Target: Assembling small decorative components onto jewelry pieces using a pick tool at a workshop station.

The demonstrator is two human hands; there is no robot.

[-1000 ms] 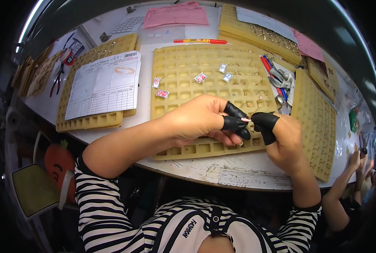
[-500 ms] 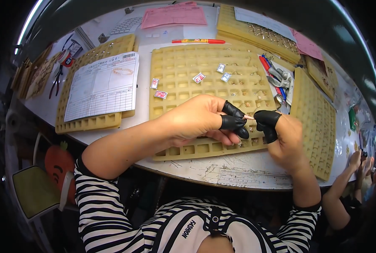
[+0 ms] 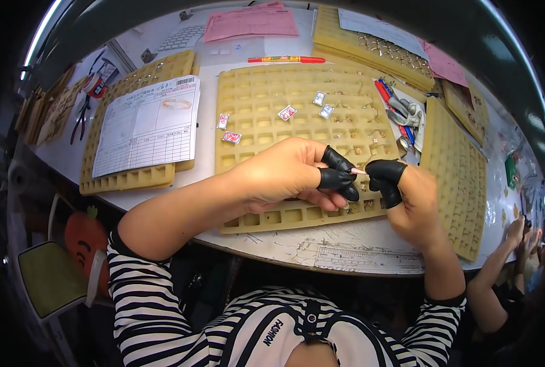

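your left hand [image 3: 284, 174] and right hand [image 3: 410, 199] meet over the near right part of the big yellow compartment tray [image 3: 254, 98] on the worktop [image 3: 358, 244], both wearing black finger cots [image 3: 336, 178]. between the cot-covered fingertips you pinch a tiny pale piece [image 3: 361, 172] (too small to say what it is), left thumb and forefingers closing on one end, right thumb and forefinger on the other. so both hands are grasping that one small part, held just above the tray and not resting in any compartment.

as for progress, judging by the layout: many compartments along the tray's right side and far rows already hold small gold-coloured parts [image 3: 358, 131], and four small white-and-red tags [image 3: 287, 112] lie scattered across the middle. the left half of the tray and the near rows look unfilled, so a good share seems left to do.

your left forearm crosses in from the lower left, wrist bent so the fingers point right; your right forearm rises from the lower right, hand curled, knuckles up. a printed form [image 3: 147, 125] lies on a second tray to your left, and pens and tweezers [image 3: 401, 110] sit just right of the main tray.
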